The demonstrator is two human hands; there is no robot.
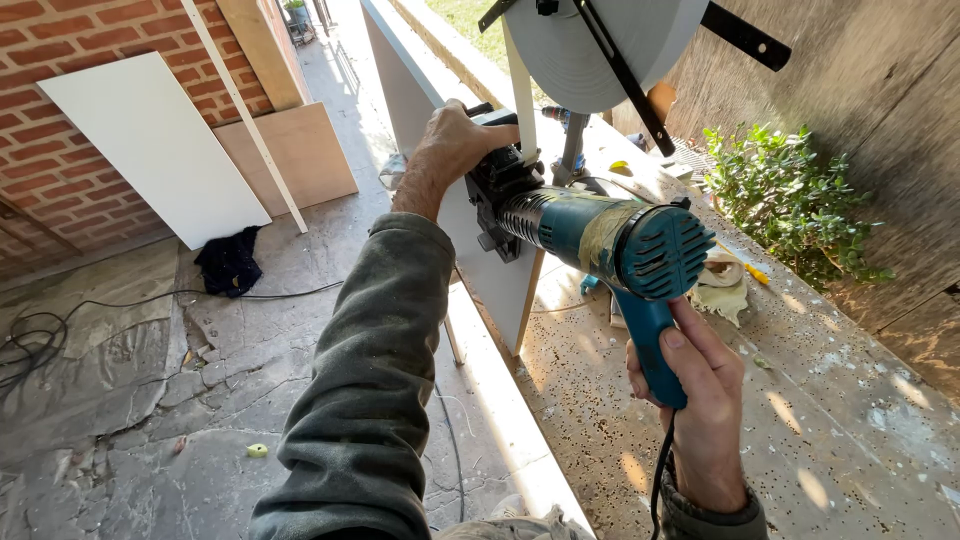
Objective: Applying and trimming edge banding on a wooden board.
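The right hand (700, 400), low and right of centre in the frame, is closed around the blue handle of a teal heat gun (610, 240), whose vented rear faces the camera and whose barrel points up and left toward frame centre. The left hand (450, 150), upper centre, curls over a black fixture (495, 185) at the gun's nozzle, fingers pressed down on it beside a narrow white strip (522, 100). That strip runs up to a large white roll (600, 45) held in a black bracket at the top of the frame. The fixture sits on the edge of a white panel (490, 270) that stands upright, leaning against a speckled workbench (800, 430) filling the lower right. A black cord (660, 490) hangs from the gun's handle. A green shrub (780, 195) grows at the right against a plywood wall. At the left, a white board (150, 140) and a brown board (295, 155) lean against a brick wall (60, 60), with a dark cloth (228, 262) on the stone floor (150, 400).
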